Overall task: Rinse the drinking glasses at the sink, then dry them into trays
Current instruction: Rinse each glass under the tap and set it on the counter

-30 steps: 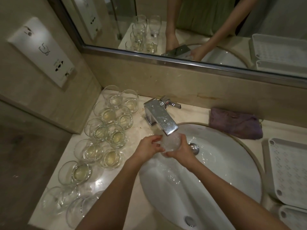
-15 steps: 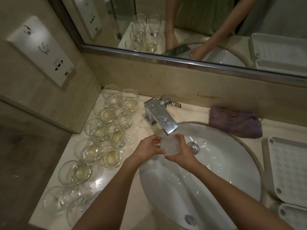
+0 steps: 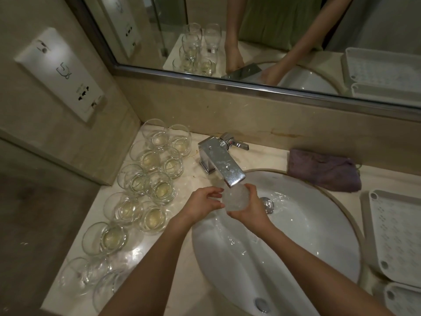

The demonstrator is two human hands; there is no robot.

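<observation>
Bathroom vanity: oval sink [image 3: 319,236], chrome faucet [image 3: 222,164], wall mirror [image 3: 284,30], marble counter [image 3: 186,265].

Colour-wise it's all pretty muted here. The sink [image 3: 296,236] is plain glossy white, set in a creamy beige marble counter [image 3: 182,270] with faint brownish veins. The faucet [image 3: 222,163] is shiny chrome. The glasses on the counter [image 3: 141,185] are clear, with pale yellowish bottoms. The folded towel [image 3: 323,171] is a dusty purple. The drying tray [image 3: 396,236] is white with a grid of little perforations. The wall socket panel [image 3: 59,71] is white with dark symbols, and the mirror shows a green garment [image 3: 280,19].
</observation>
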